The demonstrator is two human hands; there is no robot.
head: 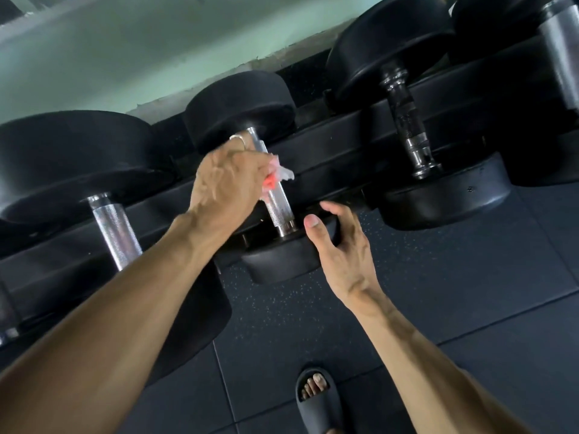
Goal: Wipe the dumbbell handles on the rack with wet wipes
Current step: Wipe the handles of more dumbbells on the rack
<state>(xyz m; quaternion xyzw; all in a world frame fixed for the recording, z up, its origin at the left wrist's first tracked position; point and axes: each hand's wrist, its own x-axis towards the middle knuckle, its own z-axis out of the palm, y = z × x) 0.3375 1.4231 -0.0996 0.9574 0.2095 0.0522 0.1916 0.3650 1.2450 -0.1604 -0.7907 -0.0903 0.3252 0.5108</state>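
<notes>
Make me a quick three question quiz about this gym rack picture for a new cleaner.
1. True or false: the left hand holds the wipe against the handle of the middle dumbbell.
2. What does the right hand rest on?
A. the near weight head
B. the floor
C. the wall
3. Fill in: the foot wears a dark ____.

Key: 1 true; 2 A; 3 sandal.
</notes>
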